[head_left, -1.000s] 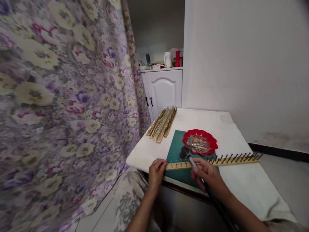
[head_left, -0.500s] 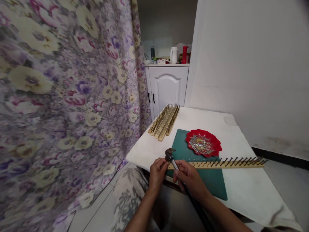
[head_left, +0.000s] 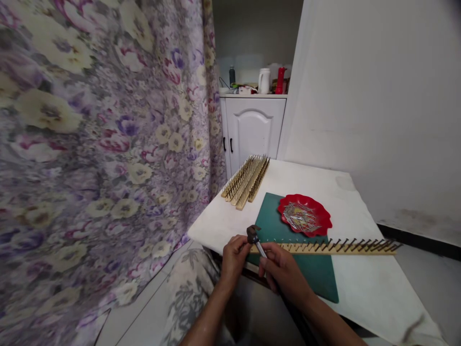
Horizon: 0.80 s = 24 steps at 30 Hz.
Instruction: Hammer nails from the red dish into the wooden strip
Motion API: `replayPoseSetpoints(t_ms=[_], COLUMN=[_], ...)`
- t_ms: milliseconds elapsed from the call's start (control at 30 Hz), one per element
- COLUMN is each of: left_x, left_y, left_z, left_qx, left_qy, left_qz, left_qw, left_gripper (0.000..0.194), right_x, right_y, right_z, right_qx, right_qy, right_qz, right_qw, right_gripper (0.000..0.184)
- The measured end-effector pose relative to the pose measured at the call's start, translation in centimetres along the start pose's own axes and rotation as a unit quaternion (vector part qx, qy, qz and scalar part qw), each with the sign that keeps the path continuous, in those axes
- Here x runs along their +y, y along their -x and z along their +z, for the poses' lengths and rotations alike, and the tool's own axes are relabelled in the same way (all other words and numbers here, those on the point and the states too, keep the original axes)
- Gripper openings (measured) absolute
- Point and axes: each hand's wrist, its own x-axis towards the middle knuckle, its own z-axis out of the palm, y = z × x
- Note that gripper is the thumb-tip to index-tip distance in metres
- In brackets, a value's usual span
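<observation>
My right hand is wrapped round a claw hammer, gripping it on the shaft close below the dark head. The head is raised just above the left end of a long wooden strip set with a row of upright nails. At that same end, my left hand is closed in a pinch, thumb against fingers; what sits between the fingertips is too small to make out. Beneath the strip lies a green mat. Behind it, a red scalloped dish holds many loose silver nails.
Several finished-looking nail-studded strips lie together at the table's far left. A white cloth covers the table. To the left hangs a floral curtain; a white cabinet stands behind, and a wall is on the right.
The camera view has shifted slightly. Both hands, the hammer and the strip stay in nearly the same arrangement.
</observation>
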Motion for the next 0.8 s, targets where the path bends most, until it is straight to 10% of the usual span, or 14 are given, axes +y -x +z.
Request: replayPoseSetpoints(t_ms=[467,800], left_x=[-0.2,-0.3], left_y=[-0.1,-0.5], left_z=[-0.1,-2.2], left_qx=[-0.001,0.017], left_qy=[-0.002,-0.028], left_qz=[-0.009,0.003], left_qw=[1.0,0.999], left_gripper=[0.013,0.016], right_x=[-0.9,-5.6], right_y=[0.6,2.1], right_z=[-0.7,-8.9], right_qx=[0.023,0.155], right_qy=[-0.023,-0.053], right_qz=[-0.025,-0.124], right_qw=[0.999,0.979], right_gripper=[0.03,0.031])
